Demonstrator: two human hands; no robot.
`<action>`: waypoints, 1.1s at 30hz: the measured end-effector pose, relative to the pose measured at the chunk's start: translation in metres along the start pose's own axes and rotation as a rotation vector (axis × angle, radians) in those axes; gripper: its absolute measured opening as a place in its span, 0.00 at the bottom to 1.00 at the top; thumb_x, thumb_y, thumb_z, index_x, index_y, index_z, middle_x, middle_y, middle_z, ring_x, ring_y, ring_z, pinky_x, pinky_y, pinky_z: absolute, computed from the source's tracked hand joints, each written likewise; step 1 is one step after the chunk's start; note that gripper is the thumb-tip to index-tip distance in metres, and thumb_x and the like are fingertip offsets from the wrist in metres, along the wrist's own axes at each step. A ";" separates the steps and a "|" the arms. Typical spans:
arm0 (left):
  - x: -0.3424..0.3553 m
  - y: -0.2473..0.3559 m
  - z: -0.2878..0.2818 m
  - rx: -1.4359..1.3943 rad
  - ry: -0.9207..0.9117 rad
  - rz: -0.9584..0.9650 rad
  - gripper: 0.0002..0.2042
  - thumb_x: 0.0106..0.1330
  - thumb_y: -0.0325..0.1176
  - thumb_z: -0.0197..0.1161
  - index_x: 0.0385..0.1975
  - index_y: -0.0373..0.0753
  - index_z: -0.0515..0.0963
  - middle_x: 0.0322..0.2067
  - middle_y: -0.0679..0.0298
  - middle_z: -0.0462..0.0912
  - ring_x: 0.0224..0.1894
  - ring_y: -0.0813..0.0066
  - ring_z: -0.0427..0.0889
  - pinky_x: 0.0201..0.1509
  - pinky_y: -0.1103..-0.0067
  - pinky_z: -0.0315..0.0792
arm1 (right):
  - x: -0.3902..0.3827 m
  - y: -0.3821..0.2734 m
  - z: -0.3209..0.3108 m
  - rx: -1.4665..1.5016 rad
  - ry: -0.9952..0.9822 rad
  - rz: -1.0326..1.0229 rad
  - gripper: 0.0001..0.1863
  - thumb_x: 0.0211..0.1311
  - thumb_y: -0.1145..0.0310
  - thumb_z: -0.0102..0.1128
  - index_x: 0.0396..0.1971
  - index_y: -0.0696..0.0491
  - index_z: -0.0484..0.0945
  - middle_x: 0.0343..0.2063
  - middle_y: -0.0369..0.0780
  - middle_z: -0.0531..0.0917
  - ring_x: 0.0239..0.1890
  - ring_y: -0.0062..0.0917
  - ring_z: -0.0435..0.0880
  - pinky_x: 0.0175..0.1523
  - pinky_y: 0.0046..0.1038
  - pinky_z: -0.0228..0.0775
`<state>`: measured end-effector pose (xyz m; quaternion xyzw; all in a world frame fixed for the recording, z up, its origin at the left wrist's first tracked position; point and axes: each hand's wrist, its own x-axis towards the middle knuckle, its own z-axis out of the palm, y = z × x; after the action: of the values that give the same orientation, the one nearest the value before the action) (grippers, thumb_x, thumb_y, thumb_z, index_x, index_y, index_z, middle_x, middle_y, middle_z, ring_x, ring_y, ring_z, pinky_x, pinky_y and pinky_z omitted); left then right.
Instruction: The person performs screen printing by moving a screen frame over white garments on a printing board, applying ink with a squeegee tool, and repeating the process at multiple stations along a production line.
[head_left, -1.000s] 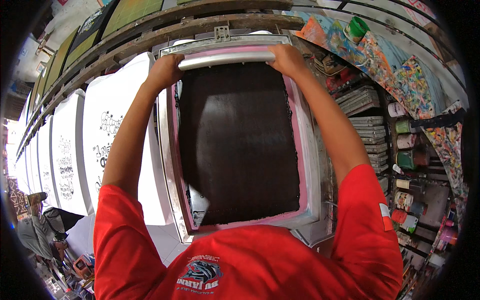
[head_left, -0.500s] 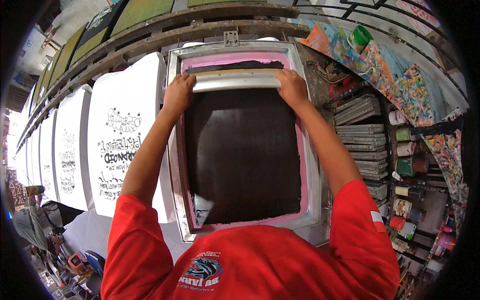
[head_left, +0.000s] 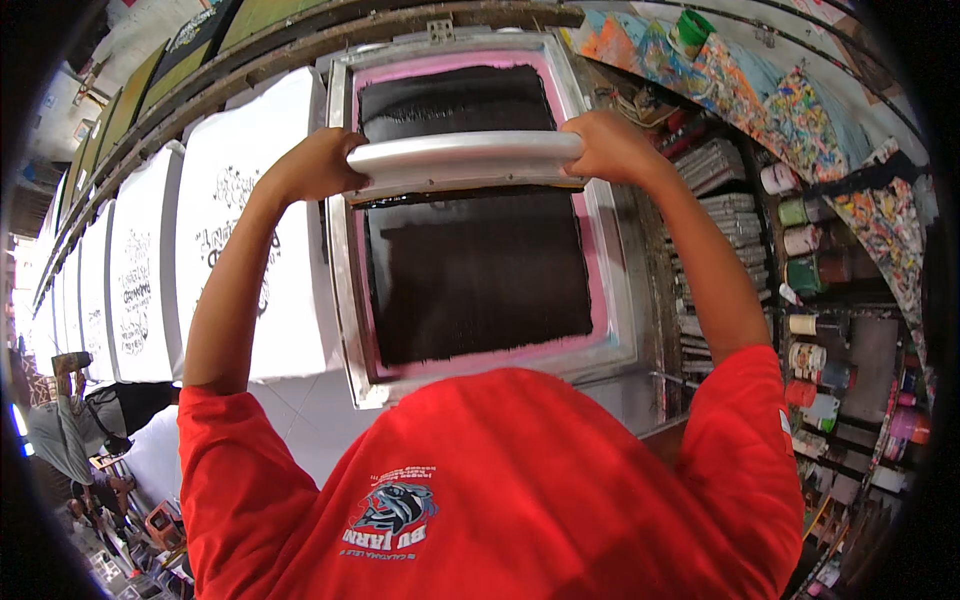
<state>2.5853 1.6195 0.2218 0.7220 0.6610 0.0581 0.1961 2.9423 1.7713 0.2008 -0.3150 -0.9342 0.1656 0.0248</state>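
Note:
A wide silver squeegee (head_left: 465, 155) lies across the upper part of a metal-framed printing screen (head_left: 347, 300). My left hand (head_left: 325, 165) grips its left end, and my right hand (head_left: 612, 148) grips its right end. The squeegee leans so its handle lies toward the far side, with a dark wet edge along its near side. Black ink (head_left: 480, 280) covers the mesh in front of and beyond it. A pink border (head_left: 600, 305) rings the ink inside the frame. What lies under the screen is hidden.
White shirts (head_left: 245, 130) with black lettering hang over boards in a row at left. Stacked metal bars (head_left: 730, 235) and ink tubs (head_left: 805, 275) stand at right, beside a paint-smeared cloth (head_left: 770, 110). A person (head_left: 70, 430) is at far left.
The squeegee has tilted over, and its inked edge now faces me. My elbows have spread outward. The head view has shifted, and more ink shows beyond the squeegee.

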 end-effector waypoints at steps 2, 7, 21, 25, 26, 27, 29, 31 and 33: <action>-0.037 0.024 0.014 -0.011 -0.057 -0.033 0.21 0.49 0.33 0.71 0.42 0.28 0.80 0.36 0.42 0.83 0.41 0.47 0.83 0.46 0.66 0.75 | -0.039 -0.019 0.009 0.029 -0.040 0.036 0.16 0.39 0.64 0.72 0.30 0.54 0.83 0.29 0.48 0.85 0.35 0.43 0.84 0.41 0.38 0.74; -0.114 0.071 0.066 0.029 -0.087 -0.036 0.19 0.48 0.28 0.71 0.42 0.31 0.81 0.37 0.46 0.83 0.42 0.50 0.83 0.48 0.66 0.75 | -0.132 -0.052 0.040 0.046 -0.060 0.116 0.13 0.40 0.65 0.71 0.29 0.51 0.82 0.29 0.47 0.84 0.36 0.44 0.84 0.42 0.42 0.74; -0.199 0.100 0.167 0.049 0.209 -0.097 0.16 0.45 0.26 0.69 0.37 0.36 0.78 0.37 0.55 0.81 0.42 0.52 0.80 0.44 0.64 0.75 | -0.216 -0.089 0.118 -0.105 0.143 0.120 0.12 0.44 0.75 0.63 0.33 0.52 0.78 0.35 0.42 0.82 0.41 0.41 0.81 0.42 0.41 0.74; -0.225 0.106 0.204 0.131 0.373 0.014 0.16 0.41 0.24 0.68 0.33 0.38 0.75 0.35 0.60 0.78 0.41 0.61 0.77 0.39 0.67 0.76 | -0.244 -0.093 0.153 -0.069 0.332 0.094 0.14 0.41 0.78 0.61 0.33 0.53 0.77 0.35 0.42 0.81 0.42 0.42 0.80 0.42 0.41 0.74; -0.222 0.104 0.201 0.130 0.335 0.010 0.15 0.42 0.24 0.67 0.32 0.38 0.74 0.34 0.59 0.78 0.40 0.59 0.78 0.39 0.67 0.76 | -0.242 -0.094 0.150 -0.063 0.316 0.104 0.14 0.41 0.78 0.61 0.33 0.53 0.77 0.34 0.42 0.81 0.42 0.42 0.80 0.42 0.42 0.74; -0.216 0.101 0.195 0.129 0.296 0.007 0.14 0.43 0.24 0.67 0.31 0.38 0.74 0.33 0.59 0.78 0.40 0.58 0.78 0.39 0.66 0.75 | -0.241 -0.095 0.146 -0.057 0.300 0.116 0.13 0.41 0.78 0.61 0.32 0.53 0.77 0.34 0.42 0.81 0.42 0.43 0.80 0.42 0.42 0.74; -0.196 0.093 0.171 0.102 0.188 -0.012 0.12 0.44 0.23 0.65 0.30 0.37 0.73 0.31 0.56 0.78 0.38 0.55 0.79 0.39 0.64 0.75 | -0.217 -0.089 0.123 -0.059 0.154 0.166 0.11 0.42 0.75 0.64 0.30 0.52 0.78 0.32 0.43 0.81 0.39 0.43 0.81 0.41 0.43 0.74; -0.176 0.088 0.148 0.057 0.150 -0.039 0.09 0.45 0.23 0.65 0.27 0.35 0.73 0.27 0.50 0.79 0.34 0.48 0.80 0.38 0.61 0.74 | -0.190 -0.083 0.103 -0.037 0.068 0.121 0.10 0.43 0.73 0.66 0.29 0.52 0.78 0.30 0.44 0.82 0.38 0.43 0.82 0.41 0.43 0.73; -0.157 0.087 0.127 0.011 -0.019 -0.075 0.15 0.48 0.28 0.69 0.37 0.33 0.79 0.32 0.47 0.81 0.39 0.46 0.81 0.42 0.61 0.74 | -0.172 -0.073 0.093 -0.067 0.024 0.097 0.09 0.45 0.71 0.67 0.28 0.52 0.78 0.29 0.44 0.82 0.37 0.43 0.82 0.42 0.43 0.73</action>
<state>2.6909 1.4357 0.1646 0.6982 0.6861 0.0399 0.2005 3.0234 1.5870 0.1470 -0.3626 -0.9225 0.1313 0.0173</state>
